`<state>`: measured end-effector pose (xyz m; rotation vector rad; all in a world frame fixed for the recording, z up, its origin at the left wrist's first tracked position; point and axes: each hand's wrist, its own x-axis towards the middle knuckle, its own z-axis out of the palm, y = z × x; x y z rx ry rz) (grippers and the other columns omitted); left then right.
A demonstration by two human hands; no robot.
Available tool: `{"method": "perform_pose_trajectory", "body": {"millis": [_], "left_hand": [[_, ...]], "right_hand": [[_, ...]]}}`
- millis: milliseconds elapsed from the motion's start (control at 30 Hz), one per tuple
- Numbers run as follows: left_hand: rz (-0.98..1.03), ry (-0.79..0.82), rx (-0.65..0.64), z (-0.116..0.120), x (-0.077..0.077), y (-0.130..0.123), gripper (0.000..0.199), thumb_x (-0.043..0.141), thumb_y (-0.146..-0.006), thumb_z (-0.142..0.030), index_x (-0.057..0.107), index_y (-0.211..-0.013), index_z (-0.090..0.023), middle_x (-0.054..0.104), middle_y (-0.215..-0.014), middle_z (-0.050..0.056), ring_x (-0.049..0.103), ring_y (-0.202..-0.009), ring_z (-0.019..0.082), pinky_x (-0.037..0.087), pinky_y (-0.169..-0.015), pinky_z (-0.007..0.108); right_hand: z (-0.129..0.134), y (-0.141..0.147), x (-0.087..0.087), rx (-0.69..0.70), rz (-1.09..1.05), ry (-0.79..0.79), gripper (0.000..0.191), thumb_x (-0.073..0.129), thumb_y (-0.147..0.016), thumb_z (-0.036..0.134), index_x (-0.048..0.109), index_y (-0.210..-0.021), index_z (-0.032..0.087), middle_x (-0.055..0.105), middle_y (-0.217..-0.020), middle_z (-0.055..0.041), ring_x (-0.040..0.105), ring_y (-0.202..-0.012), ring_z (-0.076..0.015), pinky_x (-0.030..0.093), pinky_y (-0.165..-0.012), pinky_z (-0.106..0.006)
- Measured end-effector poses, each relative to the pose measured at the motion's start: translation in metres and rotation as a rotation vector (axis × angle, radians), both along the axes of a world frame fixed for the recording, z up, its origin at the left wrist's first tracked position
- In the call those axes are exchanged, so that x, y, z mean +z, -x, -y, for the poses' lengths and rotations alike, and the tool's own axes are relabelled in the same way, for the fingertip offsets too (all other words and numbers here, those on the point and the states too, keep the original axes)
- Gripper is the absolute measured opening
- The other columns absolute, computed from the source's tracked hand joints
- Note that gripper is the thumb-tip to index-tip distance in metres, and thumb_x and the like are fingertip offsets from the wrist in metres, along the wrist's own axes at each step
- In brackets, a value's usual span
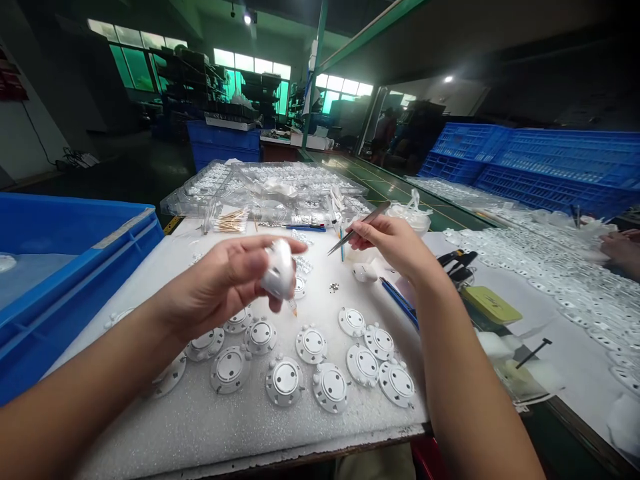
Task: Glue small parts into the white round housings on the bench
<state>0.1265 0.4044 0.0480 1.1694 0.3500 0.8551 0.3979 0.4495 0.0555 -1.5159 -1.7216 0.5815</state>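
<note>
Raised over the foam-covered table, my left hand [230,273] is closed around a rounded white plastic part [279,270], slightly blurred, its far side hidden by my fingers. My right hand [383,240] pinches metal tweezers [357,228], their tips pointing down and left. Below the tweezers a small cluster of tiny metal pieces [334,288] lies on the white foam [320,313]. Another rounded white part [365,272] rests under my right hand. Several round white discs with dark holes [287,380] are spread over the foam nearest me.
A blue bin [75,267] stands at left. Clear trays of white parts [270,180] and cotton swabs [233,220] lie at the back. Pliers [457,263], a yellow-green box [491,304] and blue crates [540,160] are to the right. Another person's hand [623,247] shows at far right.
</note>
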Motion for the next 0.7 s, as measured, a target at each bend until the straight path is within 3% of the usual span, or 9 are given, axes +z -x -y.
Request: {"method": "perform_pose_trajectory", "body": {"millis": [100, 233, 467, 600, 700], "left_hand": [[-0.332, 0.048, -0.158, 0.008, -0.003, -0.008, 0.027, 0.077, -0.074, -0.031, 0.069, -0.096, -0.018, 0.068, -0.077, 0.001, 0.064, -0.067, 0.013, 0.055, -0.059, 0.020], [-0.629, 0.012, -0.224, 0.014, -0.009, -0.018, 0.026, 0.077, -0.073, -0.032, 0.067, -0.092, -0.019, 0.067, -0.074, -0.001, 0.066, -0.065, 0.014, 0.051, -0.062, 0.021], [-0.745, -0.031, -0.265, 0.014, -0.015, -0.023, 0.034, 0.075, -0.072, -0.042, 0.066, -0.097, -0.020, 0.065, -0.070, -0.001, 0.066, -0.064, 0.017, 0.045, -0.059, 0.023], [-0.758, -0.045, -0.246, 0.014, -0.016, -0.023, 0.032, 0.075, -0.072, -0.042, 0.066, -0.097, -0.023, 0.059, -0.069, -0.004, 0.066, -0.063, 0.016, 0.044, -0.057, 0.021], [-0.765, -0.049, -0.246, 0.013, -0.018, -0.022, 0.032, 0.074, -0.073, -0.043, 0.067, -0.097, -0.025, 0.056, -0.066, -0.005, 0.065, -0.061, 0.015, 0.043, -0.055, 0.020]], "right_hand": [[0.005, -0.006, 0.006, 0.196, 0.036, 0.135, 0.026, 0.065, -0.079, 0.039, 0.068, -0.074, 0.014, 0.070, -0.075, -0.0073, 0.064, -0.071, -0.0170, 0.049, -0.068, -0.028], [0.004, -0.010, 0.004, 0.266, 0.166, 0.205, 0.025, 0.066, -0.079, 0.040, 0.069, -0.073, 0.015, 0.070, -0.073, -0.0059, 0.064, -0.070, -0.0168, 0.049, -0.066, -0.028], [-0.004, -0.003, -0.011, 0.382, 0.195, 0.247, 0.025, 0.062, -0.083, 0.041, 0.069, -0.082, 0.017, 0.071, -0.082, -0.0046, 0.065, -0.078, -0.0171, 0.048, -0.068, -0.027], [-0.006, 0.009, -0.016, 0.476, 0.278, 0.333, 0.018, 0.063, -0.082, 0.034, 0.068, -0.081, 0.017, 0.069, -0.077, -0.0030, 0.063, -0.074, -0.0164, 0.046, -0.064, -0.026], [-0.004, 0.005, -0.013, 0.406, 0.274, 0.342, 0.019, 0.062, -0.082, 0.035, 0.067, -0.080, 0.017, 0.070, -0.077, -0.0040, 0.064, -0.073, -0.0170, 0.046, -0.063, -0.026]]}}
